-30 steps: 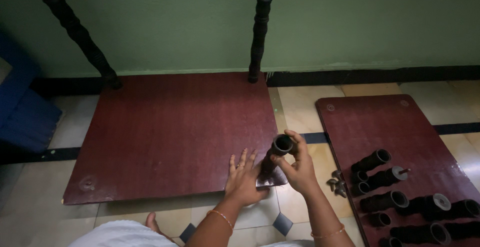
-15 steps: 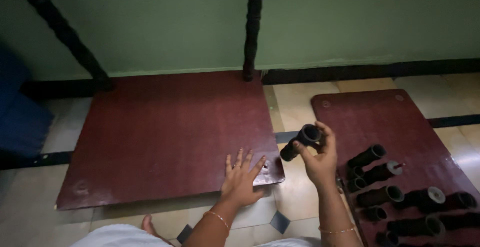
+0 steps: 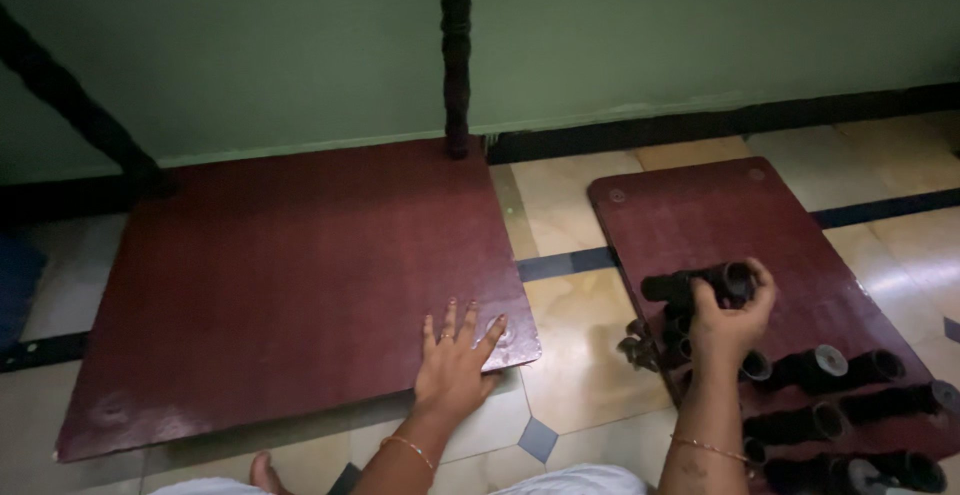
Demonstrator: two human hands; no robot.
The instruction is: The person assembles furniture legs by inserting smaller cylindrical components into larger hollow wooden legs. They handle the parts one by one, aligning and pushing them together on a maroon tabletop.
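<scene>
My right hand (image 3: 733,320) grips a dark tube-shaped wooden piece (image 3: 690,284), holding it level just above the smaller maroon board (image 3: 700,220) at the right. Several more dark tube pieces (image 3: 838,420) lie in rows on that board below my hand. My left hand (image 3: 457,360) rests flat, fingers spread, on the near right corner of the large maroon board (image 3: 290,285) lying on the floor. It holds nothing. A bangle shows on each wrist.
Two dark turned posts (image 3: 457,55) rise from the large board's far corners against a green wall. A few small metal parts (image 3: 640,347) lie on the tiled floor (image 3: 570,355) between the boards. My foot (image 3: 265,473) shows at the bottom.
My right hand carried the dark tube from the large board's corner rightward and down to the smaller board. The left hand stayed flat on the corner. The view tilted lower.
</scene>
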